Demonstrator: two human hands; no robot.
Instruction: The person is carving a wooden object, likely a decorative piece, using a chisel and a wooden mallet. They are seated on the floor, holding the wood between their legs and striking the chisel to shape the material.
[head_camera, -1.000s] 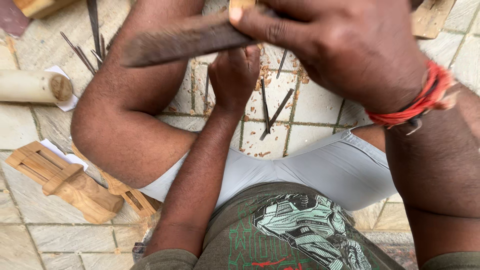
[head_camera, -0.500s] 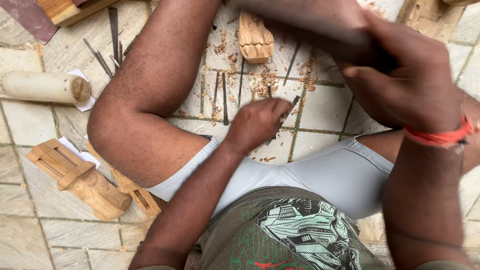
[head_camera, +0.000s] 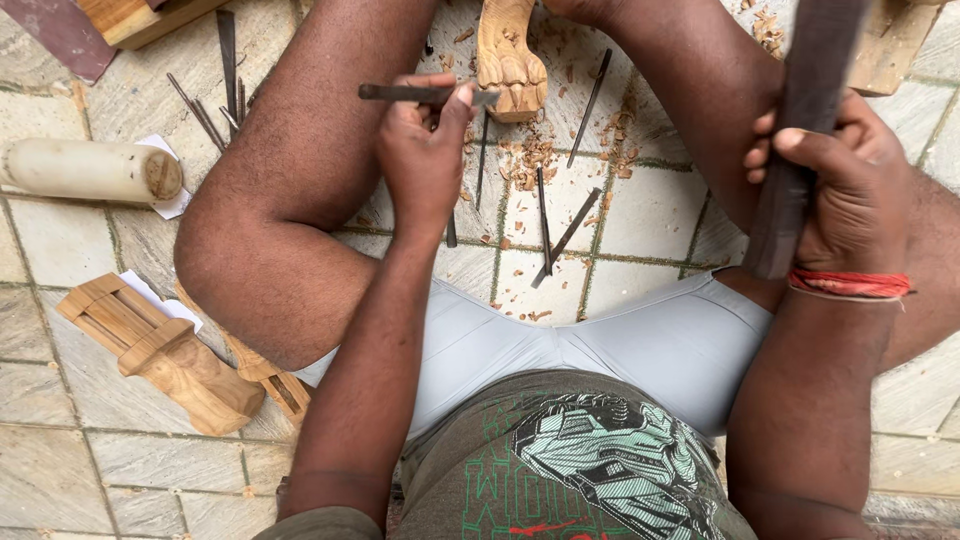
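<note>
Head view: left hand (head_camera: 425, 150) gripping chisel (head_camera: 405, 93) beside carved wood (head_camera: 510, 60), right hand (head_camera: 850, 195) clutching dark mallet (head_camera: 795, 120), loose chisels (head_camera: 560, 225) between.

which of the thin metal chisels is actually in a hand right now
The chisel lying crosswise in the left hand, its tip near the carved wood piece; the others lie loose on the tiles.

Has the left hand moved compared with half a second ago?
Yes. The left hand, gripping a thin chisel, has gone from the loose chisels on the tiles up toward the carved wooden piece.
</note>
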